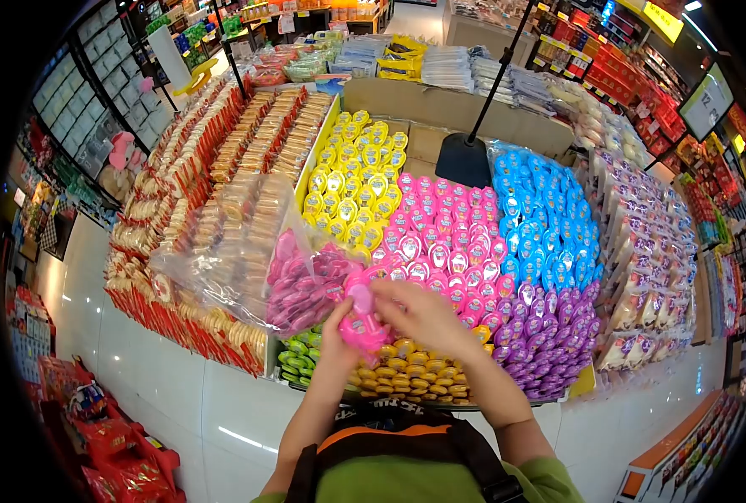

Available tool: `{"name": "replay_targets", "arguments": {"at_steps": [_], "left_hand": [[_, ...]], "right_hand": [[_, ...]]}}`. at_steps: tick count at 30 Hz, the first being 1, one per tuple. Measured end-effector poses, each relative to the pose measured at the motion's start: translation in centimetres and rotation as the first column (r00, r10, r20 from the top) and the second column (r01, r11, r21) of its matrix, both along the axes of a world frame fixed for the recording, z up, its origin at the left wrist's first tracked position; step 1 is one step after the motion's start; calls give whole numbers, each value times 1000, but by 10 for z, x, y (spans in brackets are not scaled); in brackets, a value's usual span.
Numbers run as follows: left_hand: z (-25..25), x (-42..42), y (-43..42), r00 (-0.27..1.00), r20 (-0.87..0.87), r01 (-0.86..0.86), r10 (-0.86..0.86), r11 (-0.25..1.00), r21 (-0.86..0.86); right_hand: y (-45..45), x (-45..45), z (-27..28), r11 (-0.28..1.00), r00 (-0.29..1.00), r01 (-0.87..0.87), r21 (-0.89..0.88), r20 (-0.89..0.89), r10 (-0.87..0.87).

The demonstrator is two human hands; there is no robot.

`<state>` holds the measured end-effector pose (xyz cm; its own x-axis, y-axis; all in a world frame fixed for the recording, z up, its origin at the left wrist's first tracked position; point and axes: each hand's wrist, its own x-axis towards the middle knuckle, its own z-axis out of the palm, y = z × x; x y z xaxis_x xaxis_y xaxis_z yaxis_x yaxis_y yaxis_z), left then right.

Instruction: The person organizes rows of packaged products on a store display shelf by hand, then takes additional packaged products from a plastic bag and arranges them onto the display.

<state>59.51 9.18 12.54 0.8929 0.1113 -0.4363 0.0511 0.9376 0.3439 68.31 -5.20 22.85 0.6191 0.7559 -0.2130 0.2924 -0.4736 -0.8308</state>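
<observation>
My left hand (337, 335) is closed around a few pink oval packs (363, 329) held in front of my chest. From the right, my right hand (419, 314) reaches over with bent fingers at the upper edge of these packs; its fingertips are partly hidden. Just left of my hands, a large clear plastic bag (213, 243) lies across the display, with more pink packs (306, 281) inside it. Beyond my hands, rows of pink packs (448, 226) stand in the bin. Orange-yellow packs (419, 369) lie below my hands.
Yellow packs (356, 172), blue packs (549, 214), purple packs (549, 344) and green packs (300, 356) fill other sections. A black post base (463, 159) stands at the back by a cardboard divider (490, 107). Red-and-tan wrapped packs (255, 138) are left, white-and-purple bags (649, 260) right.
</observation>
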Motion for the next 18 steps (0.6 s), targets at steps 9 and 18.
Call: {"name": "replay_targets", "arguments": {"at_steps": [9, 18], "left_hand": [[8, -33, 0, 993, 44, 111, -107, 989, -98], [-6, -41, 10, 977, -16, 212, -213, 977, -31]], "right_hand": [[37, 71, -102, 978, 693, -206, -40, 700, 175], [30, 162, -72, 896, 976, -125, 426, 217, 33]]}}
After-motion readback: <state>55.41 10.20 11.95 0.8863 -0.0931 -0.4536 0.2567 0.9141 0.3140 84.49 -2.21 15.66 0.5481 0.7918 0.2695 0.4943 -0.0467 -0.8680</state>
